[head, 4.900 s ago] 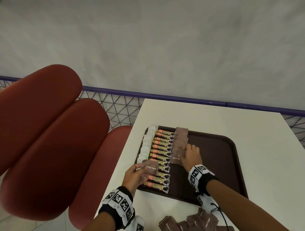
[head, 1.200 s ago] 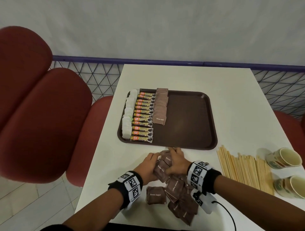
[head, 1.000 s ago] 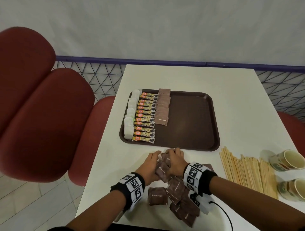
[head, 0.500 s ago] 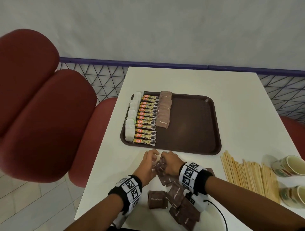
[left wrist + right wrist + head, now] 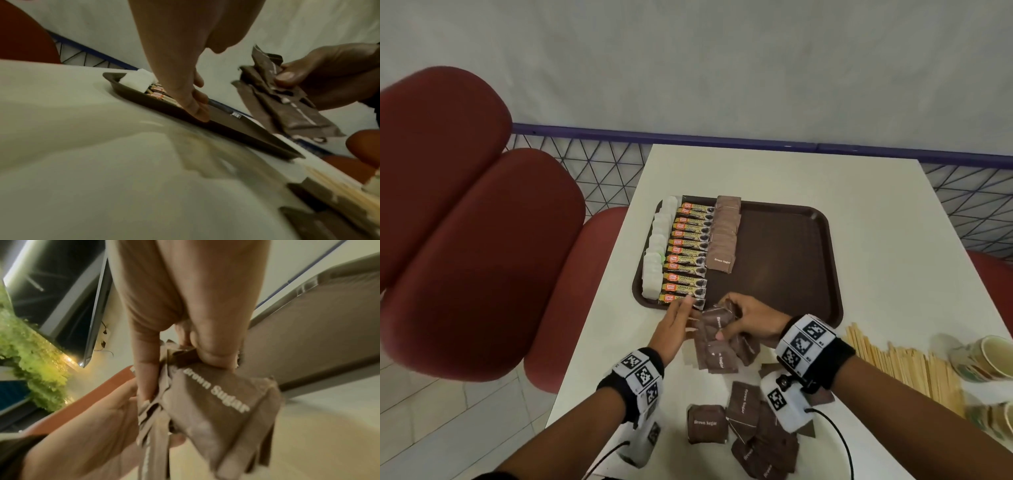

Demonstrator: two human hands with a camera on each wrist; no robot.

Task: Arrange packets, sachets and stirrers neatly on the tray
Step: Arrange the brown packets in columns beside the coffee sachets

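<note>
A brown tray [image 5: 784,246] on the white table holds a column of white sachets [image 5: 655,253], a column of coffee granule sticks [image 5: 688,250] and a column of brown sugar packets [image 5: 724,240]. My right hand [image 5: 751,320] grips a bunch of brown sugar packets [image 5: 717,337] [image 5: 218,399] [image 5: 287,104], lifted just in front of the tray's near edge. My left hand [image 5: 674,327] is open beside the bunch, fingers straight and reaching toward the tray's near rim [image 5: 226,129]. More brown sugar packets [image 5: 743,421] lie loose on the table near me. Wooden stirrers [image 5: 904,366] lie to the right.
Two paper cups [image 5: 986,359] lie at the right table edge beside the stirrers. Red padded seats [image 5: 469,240] stand to the left of the table. A blue rail with mesh [image 5: 688,140] runs behind the table. The tray's right half is bare.
Both hands gathered loose brown sugar packets in front of the tray. The right hand has since lifted a bunch, and the left hand has let go and opened toward the tray.
</note>
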